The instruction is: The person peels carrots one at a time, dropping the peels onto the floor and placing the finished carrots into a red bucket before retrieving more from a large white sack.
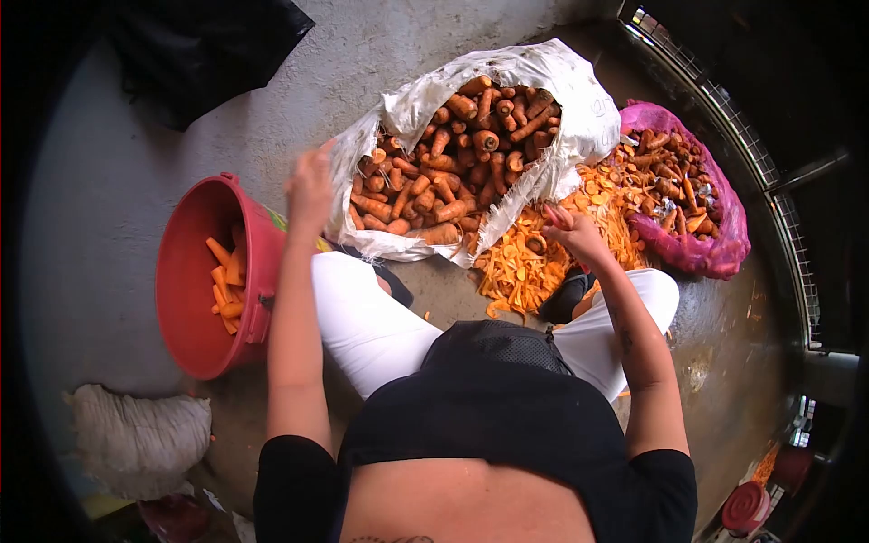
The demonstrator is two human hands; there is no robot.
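Left hand: the left hand (310, 188) is raised and blurred, fingers together and pointing up. Whether it grips anything cannot be told.
Around the left hand: its fingertips are right at the near rim of the white sack (579, 118), perhaps touching it. The red bucket (186, 308) stands below and just to that hand's outer side.
Right hand: the right hand (577, 235) is curled closed round a small pinkish-red thing (558, 215) that sticks out beyond the knuckles — too small to say what it is.
Around the right hand: it hovers over a heap of orange peelings (520, 271), which spreads beneath and beyond it, between the sack and the pink mesh bag (715, 253).
Carrots: the unpeeled carrots (453, 163) fill the open sack, which lies on its side between the two hands and just ahead of them. It is nearer the left fingertips than the right.
Pink bag: it sits well off to the right hand's outer side, holding more carrots (665, 172) — darker, stubbier ones.
Bucket contents: a few cut carrot sticks (226, 281) lie inside, low against the wall nearest the left forearm.
Person: seated on the concrete floor, white-trousered knees (371, 317) drawn up under both forearms.
Further off: a black bag (208, 45) lies beyond the left hand, and a pale bundled sack (136, 434) lies behind the left elbow. A metal grate (724, 118) runs past the pink bag.
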